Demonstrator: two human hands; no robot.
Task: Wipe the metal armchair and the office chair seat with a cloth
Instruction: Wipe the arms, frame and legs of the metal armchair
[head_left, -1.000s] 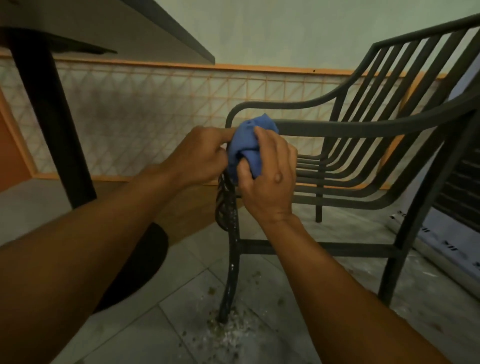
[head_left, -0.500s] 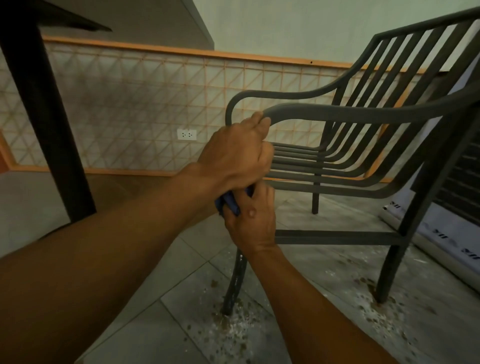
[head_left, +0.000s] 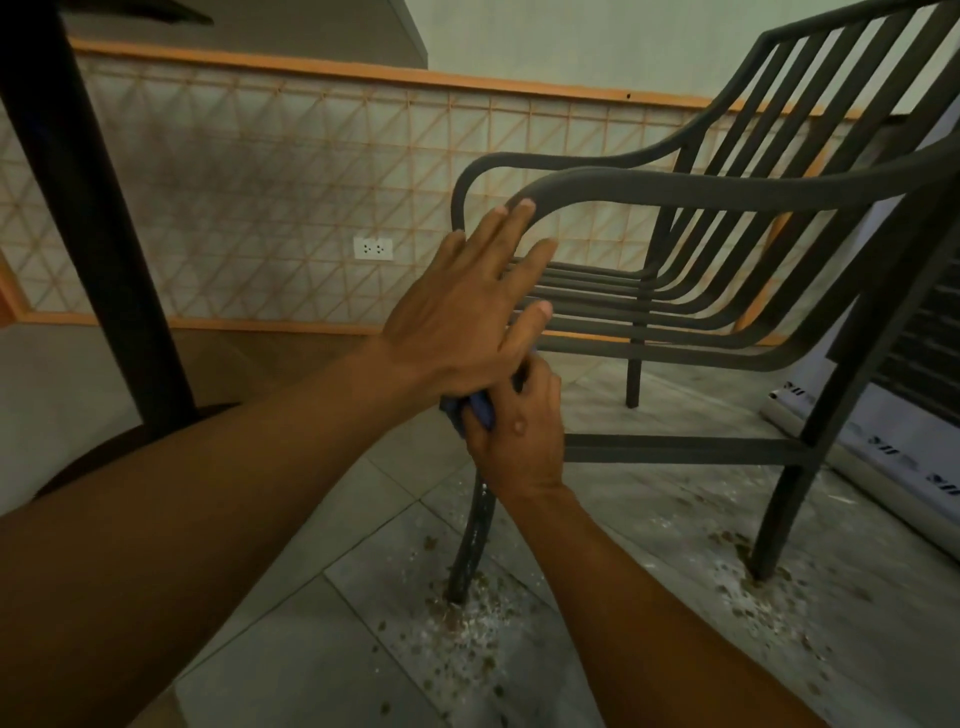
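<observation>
The armchair (head_left: 727, 322) fills the right half of the frame, dark metal slats and arms, its legs standing in scattered crumbs on the floor (head_left: 322, 623). At centre the right hand (head_left: 517, 441) is clenched around the blue cloth (head_left: 475, 410), pressing it on the chair's front leg. The left hand (head_left: 462, 317) lies just above it, fingers spread and loose, gripping nothing, fingertips by the armrest curve. A socket (head_left: 373, 248) sits on the wall at centre left, a dark bench leg (head_left: 88, 218) at upper left

The blue cloth (head_left: 475, 410) is mostly hidden between both hands (only a sliver shows).
</observation>
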